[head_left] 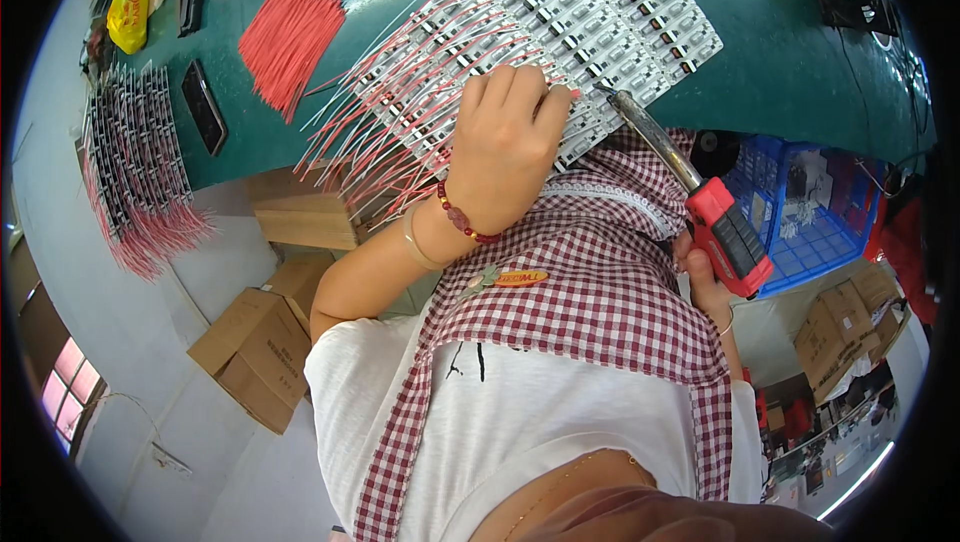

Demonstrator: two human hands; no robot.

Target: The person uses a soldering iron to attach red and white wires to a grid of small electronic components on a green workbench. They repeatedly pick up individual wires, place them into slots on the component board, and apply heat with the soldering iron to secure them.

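Note:
My left hand [505, 137] is closed in a pinch over a panel of small circuit boards [620, 7]. A short red end, apparently of a red wire, shows at its fingertips. Red and white wires [400, 92] run from the panel's left part and hang over the table's near edge. At the right, my right hand [708, 287] is wrapped around the red and black handle of a soldering iron [730, 237]. Its metal shaft points up and left, with the tip at the panel close to my left fingertips. The handle partly hides the right fingers.
On the green table [790, 92] lie a bundle of red wires [292, 37], a phone [205, 107] and a yellow bag [128, 17]. Wired boards [135, 142] hang over the left edge. A blue crate [800, 212] stands at right, cardboard boxes [255, 352] below left.

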